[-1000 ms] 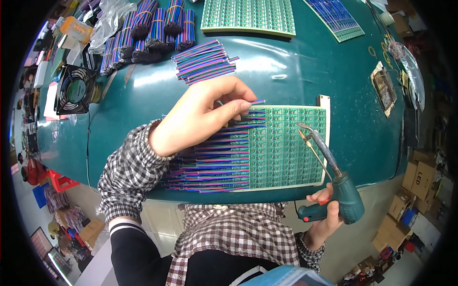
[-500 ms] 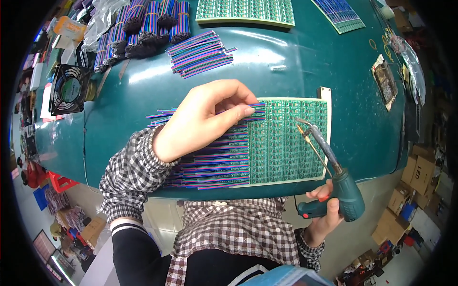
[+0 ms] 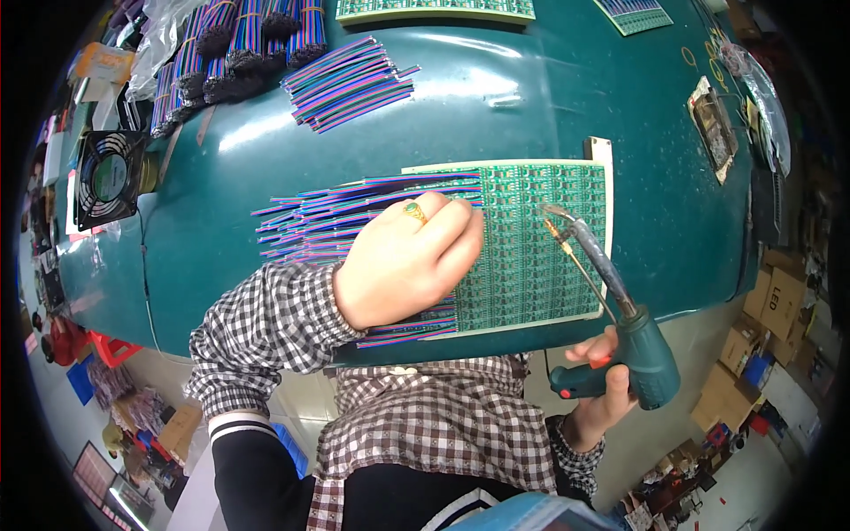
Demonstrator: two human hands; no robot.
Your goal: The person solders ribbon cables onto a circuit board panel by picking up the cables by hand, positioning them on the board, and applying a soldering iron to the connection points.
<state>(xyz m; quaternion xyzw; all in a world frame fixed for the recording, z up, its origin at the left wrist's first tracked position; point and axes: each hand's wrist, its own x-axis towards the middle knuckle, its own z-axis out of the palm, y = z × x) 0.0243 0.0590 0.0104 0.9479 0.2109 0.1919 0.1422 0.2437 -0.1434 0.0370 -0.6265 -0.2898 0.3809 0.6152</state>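
My left hand [image 3: 409, 258], a ring on one finger, lies curled over the striped wires [image 3: 332, 205] along the left part of the green circuit board panel [image 3: 531, 257]. Its fingertips are hidden under the hand, so what they pinch does not show. The wires are blue, pink and black, set in rows with their right ends on the panel. In my right hand [image 3: 606, 380] is a dark green soldering gun [image 3: 651, 363], gripped by its handle. Its bent metal tip and thin brass feed tube point at the panel's right half; whether they touch it I cannot tell.
Beyond the panel lies a loose pile of striped wires [image 3: 350, 84], with banded wire bundles [image 3: 248, 40] farther left. A small fan [image 3: 110, 180] stands at the left. Another panel [image 3: 434, 11] lies at the far edge, and a dark stained tray [image 3: 714, 128] at the right.
My left hand has moved nearer and slightly right, turning its knuckles up and uncovering the far wires. The view has shifted slightly. My right hand keeps its grip on the soldering gun.
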